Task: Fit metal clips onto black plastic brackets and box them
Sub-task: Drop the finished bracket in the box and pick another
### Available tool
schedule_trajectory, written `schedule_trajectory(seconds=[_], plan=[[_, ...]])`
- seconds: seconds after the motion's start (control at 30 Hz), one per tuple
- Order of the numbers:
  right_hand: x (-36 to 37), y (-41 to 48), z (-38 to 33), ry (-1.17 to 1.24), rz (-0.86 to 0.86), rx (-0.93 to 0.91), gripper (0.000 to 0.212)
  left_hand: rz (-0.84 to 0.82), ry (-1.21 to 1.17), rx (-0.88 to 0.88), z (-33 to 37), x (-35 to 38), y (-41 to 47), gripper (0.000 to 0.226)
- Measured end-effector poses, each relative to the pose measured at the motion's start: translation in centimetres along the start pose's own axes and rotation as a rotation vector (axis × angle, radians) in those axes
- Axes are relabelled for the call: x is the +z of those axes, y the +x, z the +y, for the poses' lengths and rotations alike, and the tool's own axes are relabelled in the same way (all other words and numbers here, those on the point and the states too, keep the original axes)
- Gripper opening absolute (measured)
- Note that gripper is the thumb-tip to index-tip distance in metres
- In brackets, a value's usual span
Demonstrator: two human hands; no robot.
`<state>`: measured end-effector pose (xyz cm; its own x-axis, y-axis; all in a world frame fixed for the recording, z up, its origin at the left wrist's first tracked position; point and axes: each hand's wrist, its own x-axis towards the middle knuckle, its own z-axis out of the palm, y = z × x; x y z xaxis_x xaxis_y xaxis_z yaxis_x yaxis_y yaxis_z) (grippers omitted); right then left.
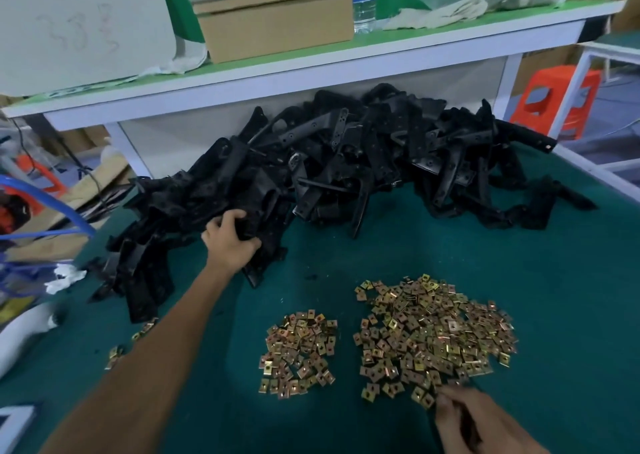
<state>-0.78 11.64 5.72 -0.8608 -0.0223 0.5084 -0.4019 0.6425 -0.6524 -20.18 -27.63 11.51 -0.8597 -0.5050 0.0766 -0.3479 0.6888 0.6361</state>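
A big heap of black plastic brackets (346, 162) lies across the far side of the green table. My left hand (230, 237) reaches into its near left part and grips one black bracket (252, 225), fingers curled over it. Two piles of gold metal clips lie nearer: a small pile (299, 353) and a larger pile (433, 336). My right hand (478, 422) is at the near edge of the larger pile, fingertips touching the clips there. Motion blur hides whether it pinches one.
A raised green shelf (311, 69) behind the heap carries a cardboard box (277, 20), a water bottle (363, 0) and cloth gloves (440, 13). A few stray clips (117, 353) lie left of my forearm. Blue tubing (52, 207) and clutter sit at the left edge. An orange stool (554, 103) stands far right.
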Motion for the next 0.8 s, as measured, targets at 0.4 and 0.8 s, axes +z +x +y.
schedule_trajectory(seconds=[0.4, 0.8], plan=[[-0.6, 0.0, -1.3, -0.121, 0.101, 0.063, 0.023, 0.246, -0.372, 0.027, 7.9, -0.2, -3.5, 0.037], [-1.4, -0.3, -4.6, 0.631, -0.217, 0.491, 0.034, -0.501, -0.866, 0.026, 14.5, 5.8, -30.0, 0.024]])
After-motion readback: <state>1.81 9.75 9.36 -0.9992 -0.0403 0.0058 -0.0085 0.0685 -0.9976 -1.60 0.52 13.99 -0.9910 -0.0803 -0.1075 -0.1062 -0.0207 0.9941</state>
